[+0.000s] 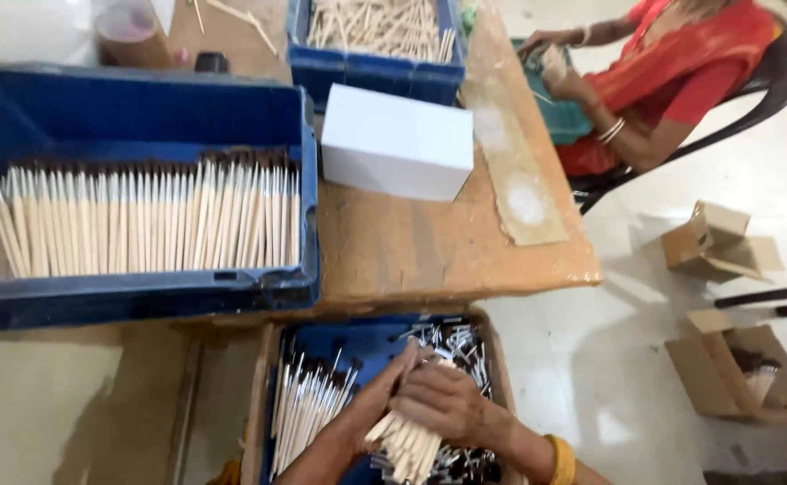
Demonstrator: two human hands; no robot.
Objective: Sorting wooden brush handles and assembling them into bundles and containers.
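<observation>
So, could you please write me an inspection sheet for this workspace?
Surface: wooden table, worn.
Job's things: bundle of pale sticks; blue crate below with dark-tipped sticks and small metal pieces.
Clutter: white box; large blue crate of sticks; cardboard boxes on the floor.
Grippers: left hand and right hand both closed on the bundle.
Cables: nothing seen.
Surroundings: seated person in red working.

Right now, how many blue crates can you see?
3: a big crate at left on the table, a second at its far end, a third below by the hands. Others may be out of view.
</observation>
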